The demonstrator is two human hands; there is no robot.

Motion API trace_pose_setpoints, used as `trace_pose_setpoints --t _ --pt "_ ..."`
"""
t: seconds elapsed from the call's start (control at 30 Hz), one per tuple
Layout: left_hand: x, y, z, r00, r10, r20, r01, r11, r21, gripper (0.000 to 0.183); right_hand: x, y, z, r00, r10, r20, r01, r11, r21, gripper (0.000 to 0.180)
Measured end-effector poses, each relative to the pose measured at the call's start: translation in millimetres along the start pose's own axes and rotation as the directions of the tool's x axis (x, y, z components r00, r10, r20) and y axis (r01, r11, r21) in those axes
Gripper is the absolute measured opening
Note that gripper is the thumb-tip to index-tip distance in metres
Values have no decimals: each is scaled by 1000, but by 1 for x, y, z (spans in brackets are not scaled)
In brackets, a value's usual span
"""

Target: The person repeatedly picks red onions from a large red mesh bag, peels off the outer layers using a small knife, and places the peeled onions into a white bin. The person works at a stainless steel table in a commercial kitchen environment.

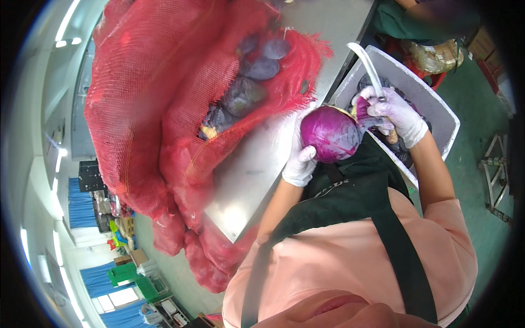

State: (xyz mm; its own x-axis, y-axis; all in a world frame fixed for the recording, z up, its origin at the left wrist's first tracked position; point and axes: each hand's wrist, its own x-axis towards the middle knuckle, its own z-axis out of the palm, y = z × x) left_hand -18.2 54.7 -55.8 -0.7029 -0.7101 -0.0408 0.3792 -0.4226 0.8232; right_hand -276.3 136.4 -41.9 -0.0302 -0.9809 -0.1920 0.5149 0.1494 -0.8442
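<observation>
A red cabbage [331, 133] rests in my gloved left hand [301, 160], with the thumb on its near side. My gloved right hand [396, 110] holds a curved-blade knife [367, 63] with a wooden handle, the blade pointing up and away from the cabbage. The fingers of that same hand pinch a purple outer leaf [363, 110] at the cabbage's right side; the leaf seems partly attached. Below the right hand, a foam box [445, 123] holds dark cabbage leaves. More cabbages [244, 96] show through the opening of a red mesh sack [192, 90] on the left.
The sack lies on a metal table [254, 172] whose corner points towards the lower left. More filled red sacks [209, 262] are below that corner. A red stool [437, 78] with a plastic-wrapped bundle stands beyond the box. A metal frame [496, 172] is on the green floor at right.
</observation>
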Motion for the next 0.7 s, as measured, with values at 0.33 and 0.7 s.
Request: trace_pose_setpoints --t 0.33,0.7 --pt "33 -2 2 996 -76 -48 65 976 -209 79 53 2 23 996 -85 41 51 855 516 30" --pt "46 41 -25 874 482 68 -183 196 963 114 160 32 50 998 39 45 -59 730 681 30"
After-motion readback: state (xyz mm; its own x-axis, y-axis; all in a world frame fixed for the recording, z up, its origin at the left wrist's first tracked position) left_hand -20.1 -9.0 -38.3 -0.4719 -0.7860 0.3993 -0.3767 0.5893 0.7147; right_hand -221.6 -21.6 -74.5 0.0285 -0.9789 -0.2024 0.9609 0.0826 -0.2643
